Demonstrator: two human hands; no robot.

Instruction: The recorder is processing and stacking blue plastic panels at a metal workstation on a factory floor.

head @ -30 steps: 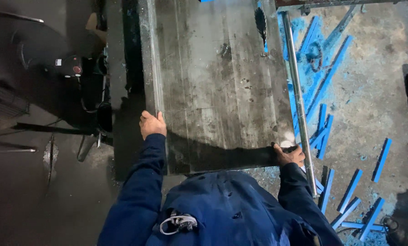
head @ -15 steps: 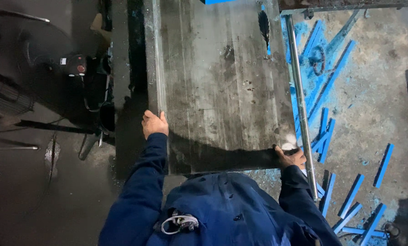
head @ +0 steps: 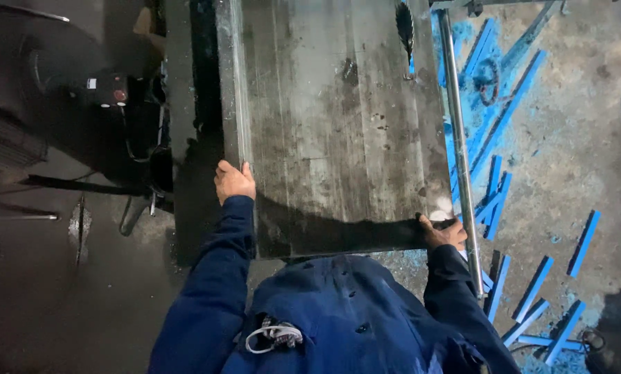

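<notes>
A: How is the metal sheet (head: 338, 125) held?

B: Its left edge is clasped by the left hand (head: 233, 181), fingers curled over it; the near right corner is gripped by the right hand (head: 445, 233).

A: Its look?

B: Dark, grimy, streaked, laid flat before the person, beside a steel rod (head: 459, 152).

— Did the metal sheet (head: 338, 131) show whole?
— No, the top edge cut off its far end.
— And the right hand (head: 446, 234)?
— Its fingers were hidden under the sheet's corner; the left hand (head: 233, 181) hid its own palm.
</notes>
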